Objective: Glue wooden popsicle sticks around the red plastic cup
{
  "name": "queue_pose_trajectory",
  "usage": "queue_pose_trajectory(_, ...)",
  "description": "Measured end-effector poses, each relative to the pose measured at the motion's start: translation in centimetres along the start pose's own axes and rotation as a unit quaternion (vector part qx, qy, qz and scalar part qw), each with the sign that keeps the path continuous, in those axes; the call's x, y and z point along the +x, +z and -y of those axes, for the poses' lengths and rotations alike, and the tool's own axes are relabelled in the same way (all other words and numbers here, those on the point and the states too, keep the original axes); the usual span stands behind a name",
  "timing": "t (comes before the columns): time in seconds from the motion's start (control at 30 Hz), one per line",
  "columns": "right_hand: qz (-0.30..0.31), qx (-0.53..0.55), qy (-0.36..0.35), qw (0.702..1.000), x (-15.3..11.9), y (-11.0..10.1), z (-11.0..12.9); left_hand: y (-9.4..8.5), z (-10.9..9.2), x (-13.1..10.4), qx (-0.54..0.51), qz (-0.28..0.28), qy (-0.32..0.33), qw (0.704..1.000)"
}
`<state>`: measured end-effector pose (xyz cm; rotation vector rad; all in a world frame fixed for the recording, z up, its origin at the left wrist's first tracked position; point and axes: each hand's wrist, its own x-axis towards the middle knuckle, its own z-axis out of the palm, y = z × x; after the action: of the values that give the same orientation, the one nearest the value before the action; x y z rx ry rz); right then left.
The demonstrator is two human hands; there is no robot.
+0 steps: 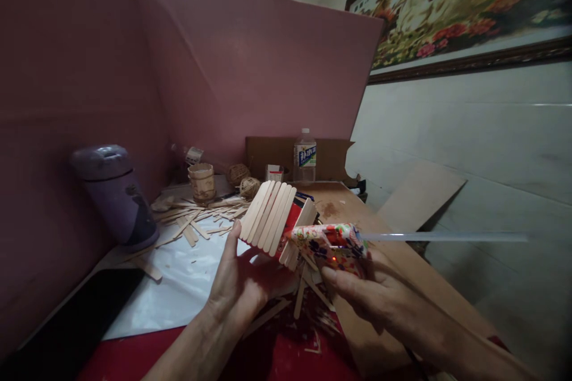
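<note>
My left hand (243, 280) is wrapped round a red box (291, 221) partly covered with a row of wooden craft sticks (268, 217). A strip of red shows between that row and more sticks on the box's right side. My right hand (370, 294) grips a flower-patterned hot glue gun (328, 241), its small orange light lit. The gun's tip is at the bare red strip; whether it touches cannot be made out. A long clear glue stick (447, 237) juts from the gun's rear.
Loose craft sticks (190, 229) lie on the white sheet (174, 289) and below my hands. A purple thermos (118, 196) stands at left, near a dark flat object (84, 315). Behind are a wooden cup (202, 183), twine balls (249, 187) and a plastic bottle (305, 158).
</note>
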<state>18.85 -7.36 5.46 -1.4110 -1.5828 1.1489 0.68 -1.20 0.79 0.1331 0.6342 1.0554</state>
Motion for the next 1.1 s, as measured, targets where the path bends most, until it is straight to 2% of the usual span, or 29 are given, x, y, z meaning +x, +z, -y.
queue_pose_trajectory(0.3,-0.008,-0.006,0.007,1.000,0.05,-0.08,-0.35,-0.19,-0.01,0.06,-0.008,0.000,-0.006,1.000)
queue_pose_trajectory(0.5,0.001,-0.015,-0.030,0.999,0.04,-0.05,-0.03,-0.11,-0.05,0.02,-0.007,0.011,-0.008,1.000)
queue_pose_trajectory(0.8,-0.013,-0.010,-0.009,1.000,0.14,-0.10,-0.03,0.01,-0.11,-0.09,0.005,0.008,-0.009,1.000)
queue_pose_trajectory(1.1,-0.019,-0.022,-0.028,0.999,0.20,-0.33,-0.17,0.18,-0.04,-0.19,-0.006,-0.002,-0.009,1.000)
